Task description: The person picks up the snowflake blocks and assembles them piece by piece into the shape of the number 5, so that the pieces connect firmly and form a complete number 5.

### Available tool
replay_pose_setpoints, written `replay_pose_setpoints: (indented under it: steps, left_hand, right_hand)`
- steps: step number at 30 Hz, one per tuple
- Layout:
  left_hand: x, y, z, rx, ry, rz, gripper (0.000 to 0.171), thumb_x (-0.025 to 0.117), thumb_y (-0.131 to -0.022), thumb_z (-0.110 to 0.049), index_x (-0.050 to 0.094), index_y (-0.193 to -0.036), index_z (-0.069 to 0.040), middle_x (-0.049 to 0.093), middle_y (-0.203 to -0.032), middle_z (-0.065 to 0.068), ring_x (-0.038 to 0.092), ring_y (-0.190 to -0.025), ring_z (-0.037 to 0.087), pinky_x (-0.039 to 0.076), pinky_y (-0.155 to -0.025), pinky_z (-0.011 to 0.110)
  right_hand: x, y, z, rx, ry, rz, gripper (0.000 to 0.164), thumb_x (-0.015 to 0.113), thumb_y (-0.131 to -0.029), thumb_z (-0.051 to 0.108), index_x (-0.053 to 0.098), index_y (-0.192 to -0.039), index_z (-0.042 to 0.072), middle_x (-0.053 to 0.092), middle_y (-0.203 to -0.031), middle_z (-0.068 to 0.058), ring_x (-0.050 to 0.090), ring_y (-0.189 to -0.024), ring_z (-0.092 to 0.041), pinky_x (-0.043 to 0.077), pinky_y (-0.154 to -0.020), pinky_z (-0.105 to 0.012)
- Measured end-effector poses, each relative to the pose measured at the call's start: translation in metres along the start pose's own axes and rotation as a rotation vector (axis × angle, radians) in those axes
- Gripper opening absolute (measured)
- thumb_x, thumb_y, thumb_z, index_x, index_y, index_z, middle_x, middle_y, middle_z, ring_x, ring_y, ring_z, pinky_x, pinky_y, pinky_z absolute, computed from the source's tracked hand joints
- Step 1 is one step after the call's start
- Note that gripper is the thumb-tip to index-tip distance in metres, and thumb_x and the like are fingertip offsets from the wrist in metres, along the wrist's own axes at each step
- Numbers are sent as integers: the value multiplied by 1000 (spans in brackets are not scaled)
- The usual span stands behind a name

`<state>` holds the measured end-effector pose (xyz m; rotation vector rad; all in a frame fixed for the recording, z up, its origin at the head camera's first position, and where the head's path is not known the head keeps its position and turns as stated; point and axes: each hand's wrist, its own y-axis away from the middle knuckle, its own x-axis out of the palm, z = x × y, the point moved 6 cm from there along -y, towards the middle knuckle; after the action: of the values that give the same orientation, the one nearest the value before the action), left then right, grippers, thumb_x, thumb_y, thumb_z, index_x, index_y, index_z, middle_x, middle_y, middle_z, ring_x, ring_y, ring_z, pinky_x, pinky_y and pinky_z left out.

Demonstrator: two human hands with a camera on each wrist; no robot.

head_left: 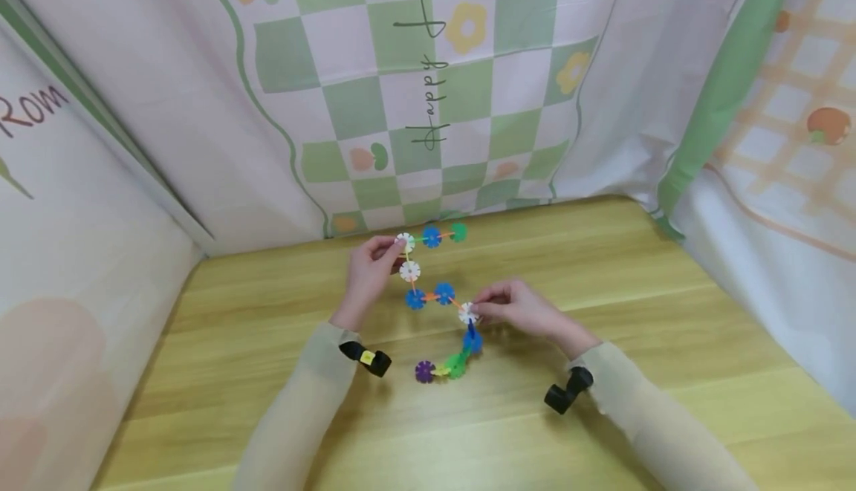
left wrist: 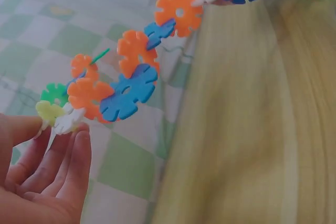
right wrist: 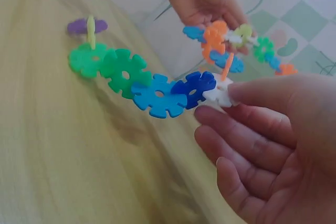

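Observation:
A chain of interlocking plastic snowflake discs hangs between my two hands in a bent, S-like line. My left hand (head_left: 371, 268) pinches a white disc (head_left: 404, 243) near its upper end, where blue and green discs branch off to the right. My right hand (head_left: 518, 307) pinches another white disc (head_left: 467, 313) lower down. Below it the chain curves through a dark blue disc (right wrist: 194, 89), light blue disc (right wrist: 159, 95) and green discs (right wrist: 126, 74) to a purple disc (head_left: 424, 371). Orange discs (left wrist: 178, 12) and blue ones join the stretch between the hands in the left wrist view.
Beneath the hands lies a wood-grain table (head_left: 267, 402). A green-and-white checked cloth (head_left: 414, 105) hangs behind its far edge, with pale printed panels at left and right. Black camera straps (head_left: 568, 390) sit on both wrists.

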<state>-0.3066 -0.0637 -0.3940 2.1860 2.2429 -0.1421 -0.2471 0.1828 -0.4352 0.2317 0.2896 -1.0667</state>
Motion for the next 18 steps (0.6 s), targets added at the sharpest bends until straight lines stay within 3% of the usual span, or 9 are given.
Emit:
replay_pose_setpoints:
  steps: [6,10,14,18]
  left_hand:
    - [8,-12,34,-98,-22,59,27,64,-103,-14,66,-120,7,71,-108,19,72,-93,30,59,-81,34]
    - [9,-15,55,-115,-39,86,26,62,-103,-9,65,-120,10,70,-107,19,71,-93,27,59,-79,33]
    - [9,-17,72,-185,-23,90,29,60,-103,-8,62,-125,10,68,-112,22,68,-98,29,59,-83,34]
    - [9,-17,79,-236,-37,73,31,59,-104,-9,61,-129,9,67,-114,22,67,-97,27,59,-81,30]
  right_hand:
    - [1,-1,-11,53,90,-4,21,67,-100,18,74,-104,-2,73,-89,-13,69,-77,-29,59,-65,-36]
    - [3,-2,-15,82,103,-8,20,68,-99,16,74,-103,-3,73,-86,-11,68,-74,-25,58,-64,-34]
    - [4,-4,-17,106,142,-23,20,68,-99,16,74,-103,-2,73,-83,-7,69,-72,-22,59,-65,-33]
    - [6,-5,-17,95,187,-27,19,69,-98,16,75,-102,-2,72,-81,-6,68,-71,-20,59,-63,-33]
